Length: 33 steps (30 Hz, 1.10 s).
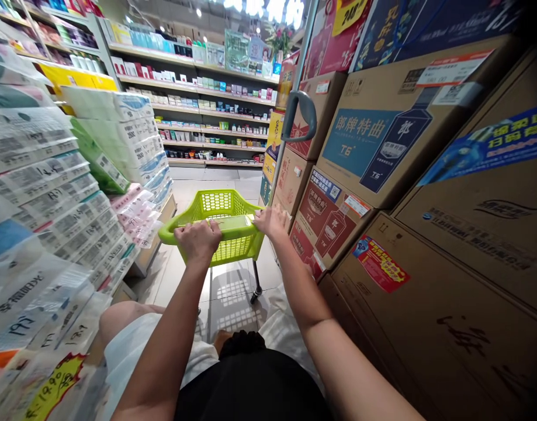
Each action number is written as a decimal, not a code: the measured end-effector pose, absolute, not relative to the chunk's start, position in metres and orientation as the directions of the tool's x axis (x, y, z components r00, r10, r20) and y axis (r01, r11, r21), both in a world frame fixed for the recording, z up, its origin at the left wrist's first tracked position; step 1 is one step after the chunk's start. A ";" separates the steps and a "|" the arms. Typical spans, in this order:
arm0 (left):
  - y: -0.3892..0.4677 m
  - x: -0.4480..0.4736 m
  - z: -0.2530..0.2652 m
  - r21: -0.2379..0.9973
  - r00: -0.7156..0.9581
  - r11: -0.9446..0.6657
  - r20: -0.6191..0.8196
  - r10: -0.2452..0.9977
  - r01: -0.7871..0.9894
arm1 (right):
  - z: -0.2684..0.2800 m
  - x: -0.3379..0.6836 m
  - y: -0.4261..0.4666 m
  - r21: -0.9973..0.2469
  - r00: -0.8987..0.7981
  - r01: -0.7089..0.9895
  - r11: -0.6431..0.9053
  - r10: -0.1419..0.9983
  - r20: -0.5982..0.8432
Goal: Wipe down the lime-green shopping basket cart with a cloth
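Note:
A bright green plastic shopping cart (233, 250) stands before me on the tiled floor. Its basket has mesh walls, and a caster wheel shows below on a dark leg. My left hand (198, 238) is wrapped round the left part of the cart's handle. At the handle's right end, my right hand (272, 222) grips it with fingers closed over the top. Between the two hands the bar (233, 222) carries a pale label strip. What I can see inside the basket is only its mesh.
Stacked tissue packs (137, 128) line the left side. Large cardboard cartons (382, 134) are piled close on the right, beside a metal pole with a grey handle (300, 117). Shelves of small boxed goods (198, 88) cross the far end. Pale floor tiles (233, 175) run between.

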<state>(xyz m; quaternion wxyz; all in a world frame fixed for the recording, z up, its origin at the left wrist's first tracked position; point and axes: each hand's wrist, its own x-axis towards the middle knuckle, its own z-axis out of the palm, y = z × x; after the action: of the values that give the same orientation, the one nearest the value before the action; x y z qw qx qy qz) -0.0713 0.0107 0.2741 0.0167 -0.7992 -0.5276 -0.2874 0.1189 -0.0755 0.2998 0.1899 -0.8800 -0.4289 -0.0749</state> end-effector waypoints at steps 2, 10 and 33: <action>0.007 -0.067 0.273 0.290 0.271 -0.442 0.479 0.835 0.849 | 0.299 0.110 -0.067 -0.305 0.639 0.766 -0.566 0.721 0.268; 0.006 -0.069 0.274 0.258 0.276 -0.438 0.488 0.828 0.861 | 0.219 0.062 -0.081 -0.553 0.637 0.768 -0.323 0.306 0.707; 0.011 -0.078 0.304 0.120 0.454 -0.495 0.261 0.852 0.860 | 0.234 0.087 -0.061 -0.757 0.848 0.524 -0.390 0.156 0.506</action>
<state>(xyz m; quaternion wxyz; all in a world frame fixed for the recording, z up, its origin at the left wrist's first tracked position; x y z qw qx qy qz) -0.0782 0.0109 0.3038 0.0146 -0.8525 -0.5021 -0.1447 0.0870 -0.0612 0.2335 0.5113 -0.8140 -0.2088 -0.1797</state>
